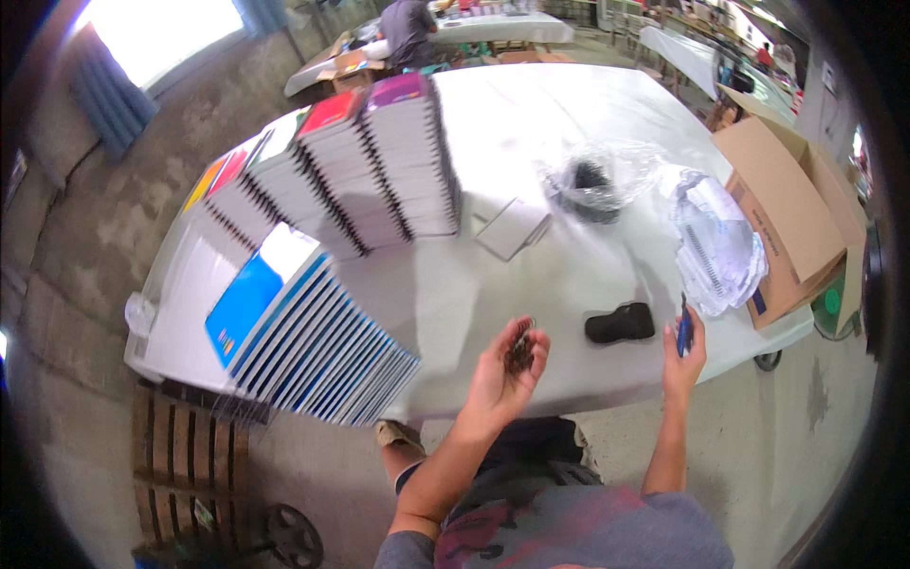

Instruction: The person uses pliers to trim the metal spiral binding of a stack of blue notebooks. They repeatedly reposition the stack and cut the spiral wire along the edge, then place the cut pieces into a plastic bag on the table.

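My left hand [498,384] is raised palm up over the table's front edge. Its fingers curl round a small clump of dark wire coils [520,352]. Farther right, my right hand [686,365] grips blue-handled pliers [684,328], their tip pointing away from me. Between the two hands a black rounded object [619,323] lies on the white-covered table [559,275]; its kind is unclear. To the left of my left hand stands a leaning stack of blue-covered notebooks [308,332], separate from the hand.
Tall stacks of spiral-bound notebooks [408,161] stand at the back left. Pale flat pieces [514,229] lie mid-table, near a clear plastic bag [590,185] with dark contents. At right are a crumpled white bag [718,247] and an open cardboard box [787,209]. Another person [408,33] is far behind.
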`<state>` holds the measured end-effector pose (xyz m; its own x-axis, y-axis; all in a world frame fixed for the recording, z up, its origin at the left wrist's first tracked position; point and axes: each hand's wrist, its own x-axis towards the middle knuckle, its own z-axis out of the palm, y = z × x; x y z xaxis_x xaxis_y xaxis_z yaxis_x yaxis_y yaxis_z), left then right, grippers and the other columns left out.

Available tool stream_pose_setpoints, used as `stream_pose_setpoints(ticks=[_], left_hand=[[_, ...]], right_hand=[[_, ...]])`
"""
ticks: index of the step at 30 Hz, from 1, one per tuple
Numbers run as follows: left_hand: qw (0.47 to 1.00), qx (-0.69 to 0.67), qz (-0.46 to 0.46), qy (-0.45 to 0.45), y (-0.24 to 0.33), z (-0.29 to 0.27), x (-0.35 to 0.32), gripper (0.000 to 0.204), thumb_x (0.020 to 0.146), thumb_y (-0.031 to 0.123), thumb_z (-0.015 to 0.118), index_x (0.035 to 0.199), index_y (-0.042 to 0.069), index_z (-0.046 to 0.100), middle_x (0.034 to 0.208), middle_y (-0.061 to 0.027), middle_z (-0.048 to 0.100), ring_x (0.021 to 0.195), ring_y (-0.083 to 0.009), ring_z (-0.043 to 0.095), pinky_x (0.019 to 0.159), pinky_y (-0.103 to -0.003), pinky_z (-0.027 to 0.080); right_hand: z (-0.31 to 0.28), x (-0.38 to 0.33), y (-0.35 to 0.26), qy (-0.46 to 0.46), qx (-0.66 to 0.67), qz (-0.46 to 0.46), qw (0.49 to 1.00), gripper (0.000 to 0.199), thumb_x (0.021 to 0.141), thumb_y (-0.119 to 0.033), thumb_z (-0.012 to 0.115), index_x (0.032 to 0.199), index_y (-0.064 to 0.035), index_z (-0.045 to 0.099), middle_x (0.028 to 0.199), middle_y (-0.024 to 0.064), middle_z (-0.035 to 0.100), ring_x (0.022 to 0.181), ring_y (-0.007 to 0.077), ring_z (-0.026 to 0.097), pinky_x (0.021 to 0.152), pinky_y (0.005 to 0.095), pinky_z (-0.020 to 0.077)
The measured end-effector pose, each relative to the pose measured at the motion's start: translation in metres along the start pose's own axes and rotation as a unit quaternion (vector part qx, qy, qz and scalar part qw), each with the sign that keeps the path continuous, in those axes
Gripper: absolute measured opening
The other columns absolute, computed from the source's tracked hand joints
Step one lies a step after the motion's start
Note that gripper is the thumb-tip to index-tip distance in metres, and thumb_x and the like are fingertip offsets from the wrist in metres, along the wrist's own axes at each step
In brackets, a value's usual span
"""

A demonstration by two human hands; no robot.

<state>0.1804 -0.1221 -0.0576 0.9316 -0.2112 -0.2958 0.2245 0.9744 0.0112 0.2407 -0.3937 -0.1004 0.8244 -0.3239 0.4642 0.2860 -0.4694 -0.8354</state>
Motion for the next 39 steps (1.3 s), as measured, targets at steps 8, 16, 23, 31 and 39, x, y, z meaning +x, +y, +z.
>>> stream_pose_setpoints(ticks=[8,16,23,31,39], left_hand=[[0.971,0.190,0.148,0.009,-0.003,0.123,0.203,0.017,0.089,0.009,0.054,0.104,0.002,0.052,0.095,-0.0146,0.059,0.091,-0.0262,0.059,0.088,-0.043,0.048],[0.904,0.389,0.178,0.025,-0.010,0.179,0.259,0.076,0.077,0.051,0.050,0.140,0.012,0.035,0.152,-0.0186,0.004,0.141,-0.0334,-0.007,0.098,-0.072,-0.010],[0.902,0.381,0.138,-0.148,-0.026,0.204,0.180,0.082,0.078,0.050,0.051,0.148,0.020,0.020,0.153,-0.0164,-0.009,0.140,-0.0413,-0.004,0.097,-0.074,0.012],[0.674,0.574,0.226,-0.406,-0.008,0.107,-0.042,0.021,0.078,0.018,0.067,0.090,0.001,0.068,0.095,-0.0149,0.065,0.081,-0.0323,0.064,0.075,-0.045,0.052],[0.580,0.391,0.590,-0.403,0.056,0.033,-0.225,0.010,0.081,0.014,0.066,0.082,0.008,0.059,0.082,-0.0042,0.056,0.066,-0.0159,0.056,0.056,-0.029,0.043]], right_hand=[[-0.009,0.003,0.035,0.004,0.043,0.019,0.999,0.039,0.086,-0.005,0.060,0.123,-0.0005,0.050,0.113,0.0083,0.054,0.106,0.0182,0.051,0.093,0.0300,0.0396],[-0.005,0.010,0.024,0.028,0.000,-0.060,0.998,0.038,0.076,-0.006,0.068,0.112,-0.0004,0.056,0.103,0.0147,0.058,0.094,0.0280,0.056,0.086,0.0360,0.0415],[-0.004,0.008,0.028,0.022,-0.026,-0.057,0.998,0.042,0.072,-0.002,0.065,0.114,-0.0027,0.057,0.106,0.0139,0.058,0.097,0.0296,0.055,0.088,0.0373,0.0389],[0.002,0.004,0.015,0.025,0.063,-0.022,0.997,0.048,0.072,0.001,0.057,0.119,-0.0020,0.053,0.104,0.0114,0.056,0.097,0.0205,0.054,0.082,0.0304,0.0417],[0.077,-0.050,-0.134,-0.285,0.213,-0.186,0.916,0.050,0.070,-0.003,0.061,0.119,-0.0028,0.053,0.101,0.0099,0.055,0.092,0.0199,0.054,0.077,0.0295,0.0421]])
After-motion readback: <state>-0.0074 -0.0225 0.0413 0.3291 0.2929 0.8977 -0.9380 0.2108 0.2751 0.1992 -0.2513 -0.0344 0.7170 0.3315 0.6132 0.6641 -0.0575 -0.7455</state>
